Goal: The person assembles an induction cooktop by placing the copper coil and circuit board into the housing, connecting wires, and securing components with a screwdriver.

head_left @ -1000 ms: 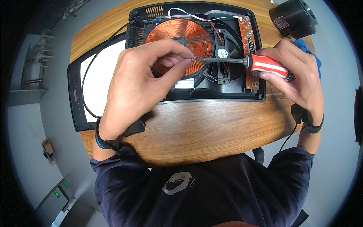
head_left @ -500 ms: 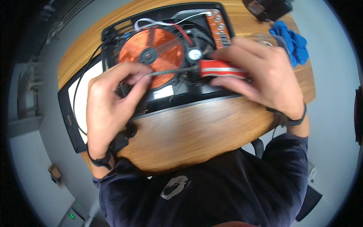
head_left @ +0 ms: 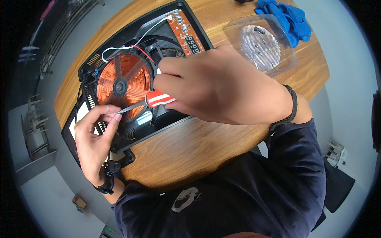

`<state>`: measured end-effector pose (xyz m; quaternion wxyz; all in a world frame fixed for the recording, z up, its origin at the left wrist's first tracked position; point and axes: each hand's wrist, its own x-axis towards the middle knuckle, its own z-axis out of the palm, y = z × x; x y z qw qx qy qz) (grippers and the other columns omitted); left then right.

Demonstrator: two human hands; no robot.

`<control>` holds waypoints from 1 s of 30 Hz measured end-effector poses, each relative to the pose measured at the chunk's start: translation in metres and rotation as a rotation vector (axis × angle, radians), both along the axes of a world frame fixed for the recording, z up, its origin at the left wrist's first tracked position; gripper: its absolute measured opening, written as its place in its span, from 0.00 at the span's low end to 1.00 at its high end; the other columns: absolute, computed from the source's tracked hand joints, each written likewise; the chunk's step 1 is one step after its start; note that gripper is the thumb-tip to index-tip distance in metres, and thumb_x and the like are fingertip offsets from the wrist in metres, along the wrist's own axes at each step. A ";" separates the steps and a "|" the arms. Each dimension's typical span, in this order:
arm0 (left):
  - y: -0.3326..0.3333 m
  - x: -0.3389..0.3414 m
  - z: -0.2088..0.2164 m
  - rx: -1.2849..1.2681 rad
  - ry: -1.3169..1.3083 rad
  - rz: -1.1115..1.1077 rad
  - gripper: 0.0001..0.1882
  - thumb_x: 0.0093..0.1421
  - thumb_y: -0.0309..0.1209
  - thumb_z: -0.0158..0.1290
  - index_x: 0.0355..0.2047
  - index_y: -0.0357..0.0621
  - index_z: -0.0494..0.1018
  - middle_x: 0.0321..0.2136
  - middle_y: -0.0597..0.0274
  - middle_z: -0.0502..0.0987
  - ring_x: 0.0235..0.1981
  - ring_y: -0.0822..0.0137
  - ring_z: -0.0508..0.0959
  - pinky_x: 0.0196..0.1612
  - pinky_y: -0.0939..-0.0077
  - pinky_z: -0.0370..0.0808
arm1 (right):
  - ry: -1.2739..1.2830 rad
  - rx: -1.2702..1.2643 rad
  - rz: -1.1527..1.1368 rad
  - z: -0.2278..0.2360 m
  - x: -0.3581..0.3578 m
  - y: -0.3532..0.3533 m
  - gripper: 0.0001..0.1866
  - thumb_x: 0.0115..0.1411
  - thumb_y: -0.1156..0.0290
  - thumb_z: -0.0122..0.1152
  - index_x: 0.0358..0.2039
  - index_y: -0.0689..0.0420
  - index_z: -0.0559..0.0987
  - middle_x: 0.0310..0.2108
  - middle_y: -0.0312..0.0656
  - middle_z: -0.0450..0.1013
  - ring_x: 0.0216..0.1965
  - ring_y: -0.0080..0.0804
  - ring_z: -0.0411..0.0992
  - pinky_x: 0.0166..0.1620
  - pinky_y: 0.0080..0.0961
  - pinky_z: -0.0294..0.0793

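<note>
An opened black induction cooker (head_left: 131, 137) lies on a round wooden table (head_left: 186, 150), showing a copper coil (head_left: 124, 85), wires and an orange circuit board (head_left: 185, 33). My right hand (head_left: 222, 85) grips a screwdriver (head_left: 152, 100) with a red and white handle, its metal shaft pointing left over the coil's lower edge. My left hand (head_left: 95, 137) pinches the shaft's tip with thumb and fingers at the cooker's left side.
A clear plastic tray (head_left: 260, 43) holding small screws sits at the table's upper right, with a blue cloth (head_left: 287, 18) behind it. The cooker's white glass top (head_left: 81, 115) lies under its left side. Grey floor surrounds the table.
The view has swung, so the cooker now sits tilted toward the left. My right hand has moved left over the cooker with the screwdriver. My left hand has shifted lower left, still at the tip.
</note>
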<state>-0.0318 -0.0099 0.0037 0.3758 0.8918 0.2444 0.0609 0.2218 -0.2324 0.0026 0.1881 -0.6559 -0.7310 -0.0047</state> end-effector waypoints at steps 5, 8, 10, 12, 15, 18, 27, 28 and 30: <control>-0.003 0.005 -0.007 0.000 0.002 0.008 0.10 0.68 0.17 0.69 0.49 0.32 0.87 0.41 0.61 0.90 0.41 0.74 0.86 0.51 0.76 0.83 | -0.028 0.015 -0.029 -0.007 0.004 -0.001 0.18 0.64 0.60 0.79 0.45 0.53 0.79 0.39 0.35 0.74 0.34 0.36 0.83 0.32 0.35 0.78; -0.004 0.006 -0.008 0.004 -0.012 0.018 0.10 0.68 0.17 0.69 0.49 0.33 0.87 0.41 0.61 0.90 0.41 0.74 0.86 0.51 0.76 0.83 | -0.042 0.008 -0.039 -0.006 0.005 -0.001 0.18 0.64 0.60 0.79 0.45 0.53 0.79 0.38 0.36 0.74 0.34 0.36 0.83 0.33 0.35 0.78; -0.002 0.006 -0.009 0.013 -0.007 0.009 0.10 0.68 0.18 0.69 0.49 0.33 0.87 0.41 0.61 0.90 0.42 0.74 0.86 0.51 0.76 0.83 | -0.029 0.016 -0.035 -0.006 0.006 -0.002 0.18 0.65 0.61 0.78 0.45 0.54 0.78 0.38 0.36 0.75 0.34 0.37 0.83 0.33 0.36 0.78; -0.001 0.005 -0.009 0.018 -0.008 0.013 0.09 0.69 0.18 0.69 0.49 0.33 0.87 0.41 0.61 0.90 0.42 0.74 0.86 0.50 0.76 0.83 | -0.012 0.026 -0.019 -0.007 0.007 -0.003 0.17 0.65 0.62 0.77 0.45 0.54 0.78 0.38 0.37 0.75 0.35 0.38 0.84 0.34 0.37 0.80; -0.001 0.003 -0.008 0.016 -0.028 0.037 0.09 0.69 0.18 0.69 0.48 0.32 0.86 0.41 0.61 0.90 0.42 0.74 0.86 0.50 0.76 0.83 | 0.023 -0.011 -0.039 -0.003 0.011 -0.004 0.17 0.66 0.64 0.76 0.47 0.54 0.77 0.39 0.40 0.79 0.36 0.43 0.85 0.36 0.42 0.83; -0.002 0.003 -0.006 0.009 -0.075 0.071 0.08 0.69 0.18 0.69 0.48 0.32 0.86 0.40 0.61 0.89 0.42 0.74 0.86 0.50 0.77 0.83 | 0.047 -0.120 -0.154 -0.001 0.017 -0.010 0.15 0.69 0.66 0.73 0.51 0.54 0.77 0.41 0.44 0.82 0.37 0.49 0.85 0.39 0.44 0.85; -0.042 0.048 0.031 0.123 -0.122 -0.123 0.08 0.67 0.20 0.71 0.46 0.33 0.87 0.38 0.60 0.90 0.38 0.73 0.87 0.45 0.77 0.82 | 0.060 -0.238 -0.402 0.043 0.150 -0.063 0.07 0.74 0.74 0.58 0.51 0.56 0.76 0.29 0.34 0.69 0.27 0.24 0.67 0.31 0.23 0.73; -0.049 0.058 0.036 0.161 -0.121 -0.182 0.07 0.67 0.21 0.70 0.45 0.35 0.87 0.36 0.58 0.90 0.35 0.70 0.87 0.41 0.75 0.82 | -0.022 -0.147 -0.423 0.042 0.152 -0.062 0.12 0.74 0.73 0.62 0.55 0.56 0.78 0.31 0.34 0.73 0.29 0.26 0.71 0.33 0.26 0.76; -0.061 0.085 0.041 0.190 -0.125 -0.302 0.07 0.67 0.23 0.70 0.44 0.36 0.87 0.36 0.55 0.90 0.35 0.65 0.88 0.41 0.72 0.82 | 0.243 -0.305 -0.579 0.050 0.167 -0.077 0.22 0.73 0.67 0.70 0.63 0.58 0.78 0.40 0.39 0.79 0.39 0.32 0.79 0.45 0.32 0.83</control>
